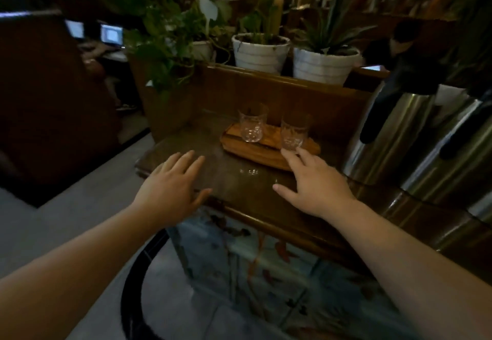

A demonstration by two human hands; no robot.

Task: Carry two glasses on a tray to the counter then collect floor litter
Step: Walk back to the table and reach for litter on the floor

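A wooden tray [269, 148] sits on the dark wooden counter [239, 180], toward its far side, with two clear glasses standing upright on it: the left glass [251, 127] near the tray's middle and the right glass [294, 133] closer to the tray's near right edge. Both look empty. So the carrying part of the task appears done, and the litter on the floor is what remains (none is visible from here; the pale floor [80, 206] to the left looks bare where it shows).

The left hand [173, 188] is open, fingers spread, palm down over the near left corner of the counter, holding nothing. The right hand [316, 185] is also open and empty, its fingertips [288, 156] reaching right up to the tray's near edge, just below the right glass; whether they touch the tray or the glass cannot be told in this blur.

The risk lies with that right hand. A careless flick of the fingers could catch the base of the right glass and tip it, and it stands close enough to the tray's edge to roll onto the counter. Two tall steel flasks [394, 137] crowd the right side, so a wide swing of the arm that way could knock them too.
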